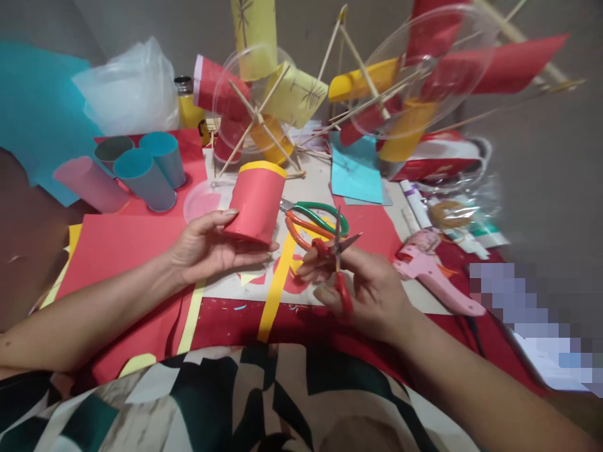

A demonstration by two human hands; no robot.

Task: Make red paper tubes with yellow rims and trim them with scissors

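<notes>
My left hand (pixel 202 248) is wrapped round a red paper cylinder (pixel 254 201) with a yellow rim, held tilted over the work surface. My right hand (pixel 372 292) grips small red-handled scissors (pixel 340 263), their blades a little apart and pointing up and right. The scissors sit to the right of the cylinder without touching it. A yellow paper strip (pixel 276 285) lies on the surface between my hands.
Larger scissors with green and orange handles (pixel 313 220) lie behind my hands. A pink glue gun (pixel 431 276) rests at right. Several paper tubes (pixel 141 172) stand at back left on red paper (pixel 117 251). Two stick-and-paper pinwheel models (pixel 264 107) rise at the back.
</notes>
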